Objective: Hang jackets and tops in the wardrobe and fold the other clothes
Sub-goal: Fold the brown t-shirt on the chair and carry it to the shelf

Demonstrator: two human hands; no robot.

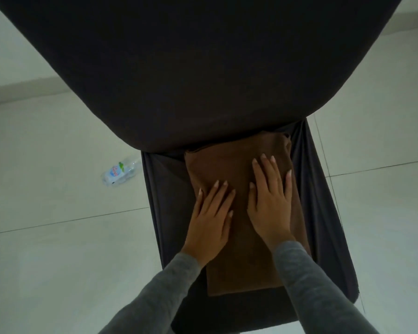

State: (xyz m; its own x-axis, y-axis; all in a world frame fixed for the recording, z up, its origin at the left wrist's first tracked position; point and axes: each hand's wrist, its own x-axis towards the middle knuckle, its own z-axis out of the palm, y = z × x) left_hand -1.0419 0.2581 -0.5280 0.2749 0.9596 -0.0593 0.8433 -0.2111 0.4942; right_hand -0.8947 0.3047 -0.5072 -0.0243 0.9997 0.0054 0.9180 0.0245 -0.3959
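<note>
A folded brown garment lies flat on a surface draped in dark grey cloth. My left hand rests palm down on the garment's left half, fingers straight and spread. My right hand lies flat on its right half, fingers stretched toward the far edge. Both arms wear grey sleeves. The garment's far end tucks under the edge of a large dark rounded surface that fills the upper part of the view.
Pale floor tiles surround the draped surface on both sides. A crumpled clear plastic bottle with a blue and white label lies on the floor to the left.
</note>
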